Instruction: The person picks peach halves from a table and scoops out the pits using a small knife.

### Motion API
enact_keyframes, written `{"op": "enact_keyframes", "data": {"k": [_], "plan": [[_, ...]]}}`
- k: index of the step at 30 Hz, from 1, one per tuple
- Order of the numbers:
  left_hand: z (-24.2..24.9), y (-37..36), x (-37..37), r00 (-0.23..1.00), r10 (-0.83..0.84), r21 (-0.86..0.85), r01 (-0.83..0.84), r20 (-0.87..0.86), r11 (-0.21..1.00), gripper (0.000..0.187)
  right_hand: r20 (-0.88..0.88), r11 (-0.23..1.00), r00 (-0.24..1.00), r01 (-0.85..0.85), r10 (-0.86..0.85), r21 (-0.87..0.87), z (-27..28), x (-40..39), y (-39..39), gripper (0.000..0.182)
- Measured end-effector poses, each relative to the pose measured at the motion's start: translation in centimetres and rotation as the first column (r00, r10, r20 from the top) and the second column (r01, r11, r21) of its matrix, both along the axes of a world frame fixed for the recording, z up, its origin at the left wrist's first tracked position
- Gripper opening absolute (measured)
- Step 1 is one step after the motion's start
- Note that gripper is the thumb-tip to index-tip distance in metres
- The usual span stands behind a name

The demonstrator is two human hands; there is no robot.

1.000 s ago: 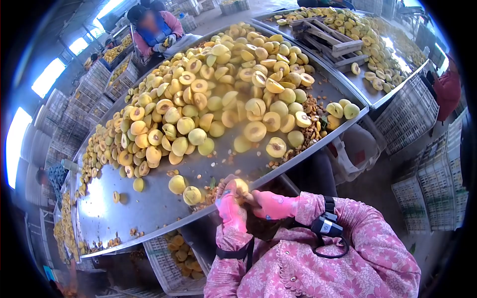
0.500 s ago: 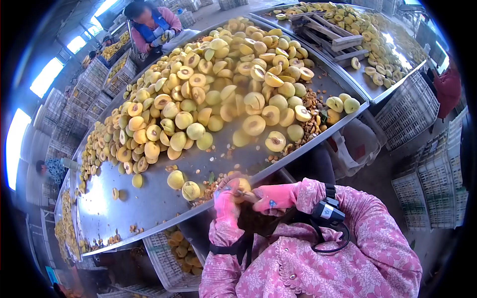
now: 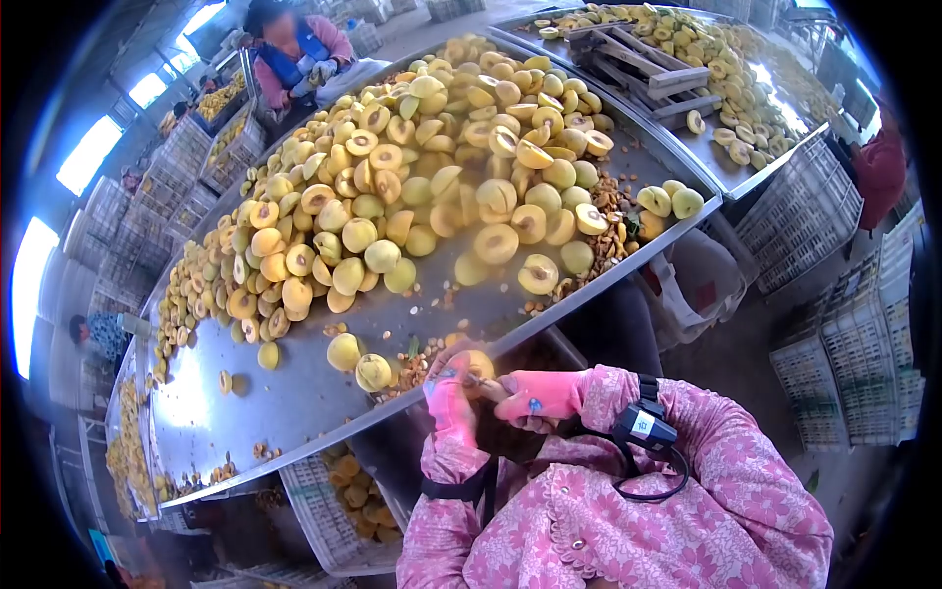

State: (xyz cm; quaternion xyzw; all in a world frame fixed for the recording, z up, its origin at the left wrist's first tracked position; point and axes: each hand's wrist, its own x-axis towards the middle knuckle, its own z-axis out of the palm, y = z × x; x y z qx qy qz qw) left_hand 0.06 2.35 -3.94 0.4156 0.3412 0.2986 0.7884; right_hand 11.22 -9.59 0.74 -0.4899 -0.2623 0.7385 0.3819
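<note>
My left hand (image 3: pixel 451 390), in a pink glove, is closed round a yellow fruit (image 3: pixel 479 365) just past the near edge of the metal table (image 3: pixel 294 393). Pressed close to the fruit is my right hand (image 3: pixel 535 396), also pink-gloved, its fingers closed on a small tool (image 3: pixel 491 389) that is mostly hidden. A large heap of halved and whole yellow fruits (image 3: pixel 383 187) covers much of the table. Two fruits (image 3: pixel 358 361) and some loose pits (image 3: pixel 407 373) lie near my left hand.
Below the near edge stands a crate (image 3: pixel 324 510) of fruit. Across the table a co-worker (image 3: pixel 294 54) handles something. A wooden frame (image 3: pixel 648 69) rests on the second table. Stacked white crates (image 3: pixel 854 363) stand at the right; a white bag (image 3: pixel 692 285) hangs near the table's corner.
The view has shifted slightly. Both my hands keep nearly the same pose at the fruit. The co-worker's hands and head have moved a little.
</note>
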Motion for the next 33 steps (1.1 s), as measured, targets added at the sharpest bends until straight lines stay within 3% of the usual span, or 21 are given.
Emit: {"op": "enact_keyframes", "data": {"k": [4,6,7,10,13,14,16,17,19,20,22,24,25,26,27,28,29,30,31,32,33], "plan": [[1.1,-0.2,0.2,1.0,0.023,-0.006,-0.023,0.015,1.0,0.021,0.071,1.0,0.997,0.007,-0.009,0.023,1.7,-0.1,0.0,0.015],[2.5,-0.3,0.1,0.993,-0.034,-0.038,0.03,-0.114,0.999,0.021,0.452,0.991,0.887,-0.127,0.093,0.044,3.3,0.1,0.0,0.015],[3.4,-0.7,0.3,0.997,-0.011,-0.044,0.007,-0.082,0.999,0.02,0.454,0.991,0.886,-0.128,0.093,0.045,3.4,0.0,0.0,0.015],[1.9,-0.5,0.5,1.0,0.019,0.063,-0.018,-0.022,0.998,0.022,0.39,0.996,0.921,-0.046,0.01,0.082,2.7,-0.5,0.0,0.015],[0.6,-1.0,0.5,0.986,0.126,-0.004,-0.126,0.107,0.992,0.026,-0.006,0.997,0.997,0.074,-0.073,0.029,1.7,-1.0,-0.1,0.019],[0.3,-0.8,0.4,0.987,0.126,-0.003,-0.126,0.103,0.992,0.026,-0.01,0.997,0.997,0.074,-0.074,0.029,1.4,-1.1,0.1,0.019],[-0.1,-0.4,0.5,0.982,0.096,0.143,-0.12,0.165,0.982,0.031,-0.253,0.995,0.963,0.097,-0.097,-0.014,0.5,-1.3,0.4,0.016],[-0.2,-0.5,0.4,0.981,0.097,0.144,-0.121,0.167,0.982,0.031,-0.252,0.995,0.963,0.096,-0.096,-0.014,0.1,-1.4,0.6,0.016],[-0.6,-0.7,-0.1,0.958,0.086,-0.045,-0.076,0.274,0.996,0.034,-0.482,0.996,0.871,0.086,-0.093,-0.038,-0.6,-1.8,0.7,0.012],[-0.3,-0.7,-0.1,0.958,0.09,-0.047,-0.08,0.272,0.996,0.034,-0.483,0.996,0.871,0.082,-0.091,-0.04,-0.7,-2.1,0.5,0.012],[1.3,-0.7,-0.2,0.922,0.171,-0.285,-0.07,0.348,0.956,0.036,-0.495,0.978,0.867,0.141,-0.046,0.155,-0.1,-2.4,0.0,0.012],[3.0,-0.1,-2.0,0.918,0.247,-0.286,-0.157,0.312,0.945,0.035,-0.51,0.977,0.86,0.123,-0.016,0.176,0.7,-2.0,-0.6,0.014],[1.0,2.2,-4.1,0.894,0.26,-0.163,-0.213,0.365,0.963,0.03,-0.403,0.987,0.913,0.005,0.061,0.161,0.4,-1.6,-0.8,0.014],[3.1,3.1,-5.7,0.901,0.351,0.038,-0.372,0.254,0.928,0.027,-0.293,0.986,0.946,-0.106,0.141,0.131,-0.1,-1.3,-0.8,0.014],[4.4,4.4,-8.3,0.907,0.399,0.211,-0.419,0.134,0.883,0.025,0.268,0.952,0.95,-0.222,0.163,0.21,-4.2,-2.4,-0.4,0.019],[6.2,5.7,-10.5,0.886,0.46,0.275,-0.431,-0.048,0.859,0.024,0.354,0.968,0.935,-0.101,0.013,0.231,-17.9,-3.8,-2.3,0.022],[6.9,7.3,-13.1,0.882,0.403,0.341,-0.311,-0.243,0.887,0.029,0.463,0.975,0.881,-0.174,0.094,0.135,-13.6,-3.3,-1.8,0.022],[7.8,8.4,-14.7,0.74,0.447,0.588,-0.086,-0.503,0.804,0.032,0.553,0.971,0.813,-0.237,0.183,0.028,-8.1,-3.0,-1.5,0.022],[8.4,8.8,-15.3,0.537,0.572,0.754,0.205,-0.62,0.625,0.033,0.549,0.971,0.816,-0.236,0.18,0.031,-6.9,-2.7,-1.4,0.022],[8.8,9.1,-15.3,0.318,0.72,0.749,0.519,-0.617,0.412,0.035,0.544,0.97,0.816,-0.243,0.193,0.02,-6.1,-2.4,-1.4,0.021],[9.0,9.3,-14.1,0.316,0.722,0.747,0.524,-0.616,0.409,0.035,0.54,0.968,0.817,-0.249,0.205,0.009,-5.8,-2.1,-1.3,0.02]]}}
